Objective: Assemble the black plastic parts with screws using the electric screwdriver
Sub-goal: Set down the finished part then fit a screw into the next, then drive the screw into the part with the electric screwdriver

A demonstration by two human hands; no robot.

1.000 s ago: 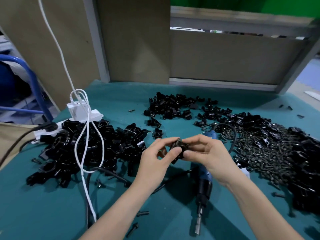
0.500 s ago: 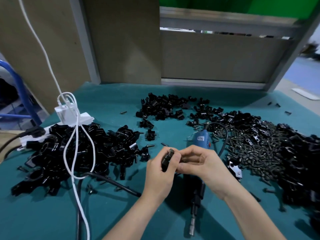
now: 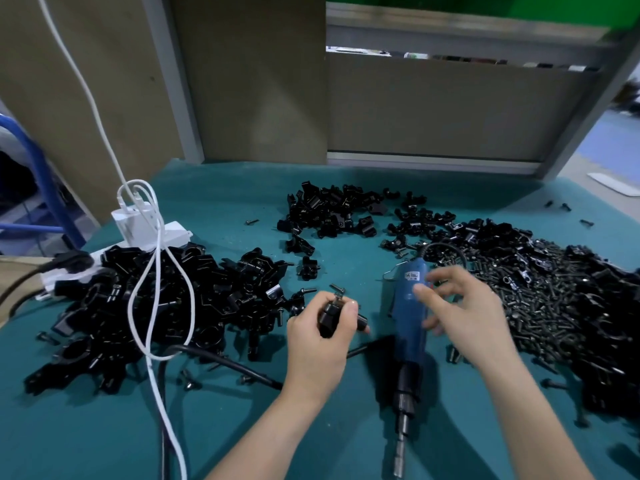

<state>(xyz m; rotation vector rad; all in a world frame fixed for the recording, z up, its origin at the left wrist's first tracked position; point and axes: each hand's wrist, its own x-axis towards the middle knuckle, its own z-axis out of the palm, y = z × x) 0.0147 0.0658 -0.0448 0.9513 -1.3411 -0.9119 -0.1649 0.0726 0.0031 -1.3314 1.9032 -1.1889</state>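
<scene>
The left hand (image 3: 320,341) curls round a small black plastic part (image 3: 329,318), with the thumb laid over its top, where what looks like a screw (image 3: 336,298) stands out. The part is held just above the teal desk (image 3: 104,427), near its middle. At 3 o'clock of the part the blue electric screwdriver (image 3: 408,323) lies flat on the desk, its metal bit pointing to 6 o'clock and its black cord (image 3: 450,244) leaving at 12 o'clock. The right hand (image 3: 467,320) hangs over the screwdriver's body, fingers spread and loosely bent. It is blurred, so I cannot tell whether it touches the tool.

A large heap of black plastic parts (image 3: 166,306) lies at 9 o'clock, a smaller heap (image 3: 332,209) at 12 o'clock, and a bed of dark screws (image 3: 540,299) at 3 o'clock. A white power strip (image 3: 173,233) with a looped white cable (image 3: 157,271) sits at 10 o'clock.
</scene>
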